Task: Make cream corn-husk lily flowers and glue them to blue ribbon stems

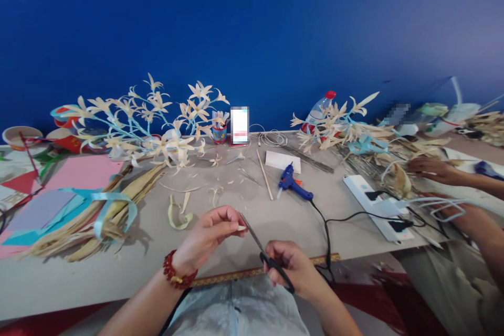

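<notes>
My left hand (210,233), with a red bead bracelet on its wrist, pinches a tiny pale husk piece (241,228) between thumb and fingertips above the table's near edge. My right hand (293,268) grips black-handled scissors (264,254), its fingers through the loops. The scissors' blades point up-left and meet the husk piece at my left fingertips. Curled husk strips (179,215) lie on the grey table (236,205) just left of my left hand.
Husk flowers on blue stems (149,115) and dried husks with blue ribbon (102,210) fill the left. A blue glue gun (293,185), white power strip (378,207) and black cable lie to the right. Another person's hands (433,170) work at far right.
</notes>
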`<act>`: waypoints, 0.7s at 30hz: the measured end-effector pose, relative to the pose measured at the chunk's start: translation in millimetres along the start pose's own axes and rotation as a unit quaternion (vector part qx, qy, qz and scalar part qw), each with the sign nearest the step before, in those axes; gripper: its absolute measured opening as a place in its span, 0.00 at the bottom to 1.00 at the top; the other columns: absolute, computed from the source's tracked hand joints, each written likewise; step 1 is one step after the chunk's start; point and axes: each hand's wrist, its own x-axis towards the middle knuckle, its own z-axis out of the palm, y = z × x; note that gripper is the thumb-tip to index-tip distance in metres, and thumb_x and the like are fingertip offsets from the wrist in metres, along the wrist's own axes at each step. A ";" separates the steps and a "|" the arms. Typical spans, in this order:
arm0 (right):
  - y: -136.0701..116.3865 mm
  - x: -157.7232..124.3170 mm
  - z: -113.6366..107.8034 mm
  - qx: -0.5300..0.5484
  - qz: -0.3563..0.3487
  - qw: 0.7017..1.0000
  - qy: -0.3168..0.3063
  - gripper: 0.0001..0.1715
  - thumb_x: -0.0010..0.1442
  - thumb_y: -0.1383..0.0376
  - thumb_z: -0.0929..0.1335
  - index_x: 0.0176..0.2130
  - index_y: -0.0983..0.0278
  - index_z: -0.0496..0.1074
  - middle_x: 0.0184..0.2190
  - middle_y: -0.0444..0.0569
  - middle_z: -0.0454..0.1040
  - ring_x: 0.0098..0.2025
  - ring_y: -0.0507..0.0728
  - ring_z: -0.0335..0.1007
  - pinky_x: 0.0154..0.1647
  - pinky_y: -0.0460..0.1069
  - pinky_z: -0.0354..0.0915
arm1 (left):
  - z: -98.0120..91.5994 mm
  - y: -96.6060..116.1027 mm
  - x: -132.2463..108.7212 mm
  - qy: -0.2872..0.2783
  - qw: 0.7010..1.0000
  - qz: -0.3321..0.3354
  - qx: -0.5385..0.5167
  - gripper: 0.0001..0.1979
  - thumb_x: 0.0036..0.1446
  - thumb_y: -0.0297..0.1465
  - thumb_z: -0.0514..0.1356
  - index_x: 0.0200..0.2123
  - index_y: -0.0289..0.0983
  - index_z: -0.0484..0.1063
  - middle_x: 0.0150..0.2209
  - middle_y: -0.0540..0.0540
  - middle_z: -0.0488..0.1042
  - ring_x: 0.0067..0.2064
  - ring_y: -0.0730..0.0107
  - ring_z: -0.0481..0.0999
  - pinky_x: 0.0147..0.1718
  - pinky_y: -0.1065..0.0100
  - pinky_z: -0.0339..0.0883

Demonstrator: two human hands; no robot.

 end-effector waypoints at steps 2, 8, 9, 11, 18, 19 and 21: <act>0.0 0.1 2.0 0.006 -0.009 1.000 0.002 0.36 0.33 0.42 0.77 0.24 0.63 0.60 0.20 0.41 0.69 0.19 0.46 0.58 0.21 0.43 0.52 | 2.4 -4.1 0.3 0.004 1.000 0.020 -0.022 0.02 0.56 0.24 0.62 0.30 0.33 0.72 0.34 0.45 0.74 0.37 0.69 0.73 0.43 0.66 0.66; 0.0 1.3 6.0 0.009 -0.027 1.000 0.007 0.34 0.38 0.42 0.76 0.24 0.63 0.59 0.20 0.41 0.67 0.19 0.47 0.58 0.21 0.43 0.52 | 6.0 -16.1 2.6 0.033 0.996 0.051 -0.061 0.03 0.55 0.24 0.62 0.29 0.34 0.72 0.33 0.46 0.72 0.35 0.71 0.72 0.40 0.68 0.66; 0.0 1.2 6.1 0.005 -0.028 1.000 0.008 0.34 0.39 0.42 0.76 0.24 0.63 0.59 0.20 0.41 0.67 0.19 0.47 0.59 0.21 0.43 0.53 | 6.4 -17.2 2.8 0.036 0.996 0.053 -0.063 0.03 0.55 0.24 0.62 0.29 0.34 0.72 0.32 0.46 0.72 0.35 0.71 0.72 0.40 0.68 0.66; 0.1 0.8 6.1 -0.003 -0.032 0.999 0.008 0.32 0.40 0.43 0.75 0.24 0.63 0.60 0.20 0.41 0.67 0.19 0.47 0.59 0.21 0.43 0.53 | 7.6 -18.2 2.9 0.038 0.995 0.055 -0.068 0.03 0.55 0.24 0.62 0.29 0.34 0.73 0.32 0.47 0.72 0.36 0.71 0.72 0.41 0.68 0.66; 4.2 3.9 5.1 -0.025 -0.041 0.998 0.032 0.33 0.40 0.40 0.73 0.23 0.62 0.58 0.18 0.40 0.65 0.18 0.48 0.58 0.20 0.44 0.55 | 9.7 -17.8 1.0 0.042 0.995 0.059 -0.067 0.02 0.55 0.25 0.63 0.29 0.34 0.73 0.33 0.46 0.72 0.36 0.70 0.72 0.40 0.68 0.65; 5.4 6.0 2.2 -0.049 -0.047 0.996 0.050 0.31 0.43 0.41 0.72 0.23 0.61 0.57 0.18 0.39 0.64 0.18 0.48 0.57 0.20 0.44 0.55 | 8.4 -18.8 1.1 0.047 0.995 0.060 -0.065 0.02 0.55 0.26 0.63 0.29 0.35 0.73 0.34 0.47 0.72 0.35 0.71 0.72 0.39 0.69 0.65; 7.4 11.0 -7.2 -0.155 -0.068 0.980 0.108 0.27 0.48 0.45 0.70 0.22 0.61 0.57 0.17 0.38 0.61 0.18 0.49 0.57 0.20 0.44 0.54 | 4.0 -21.7 2.1 0.072 0.994 0.062 -0.056 0.02 0.54 0.26 0.64 0.30 0.35 0.74 0.33 0.48 0.72 0.33 0.73 0.71 0.38 0.70 0.64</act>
